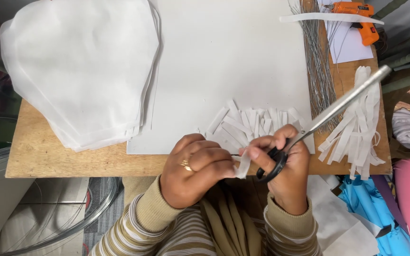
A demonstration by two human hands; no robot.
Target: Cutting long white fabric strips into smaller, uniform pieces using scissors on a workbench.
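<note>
Looking down, I see my right hand [288, 178] wrapped through the black loop handles of the long steel scissors [330, 114], its grip clenched — the blades run up and to the right, away from me. My left hand [195, 173] pinches a short white paper strip [244, 165] at its near end, grip closed on it, just left of the handles. Beyond them, cut white paper strips [252, 121] lie fanned on the wooden surface [67, 156] — a thin wire bundle [316, 61] lies to the right.
</note>
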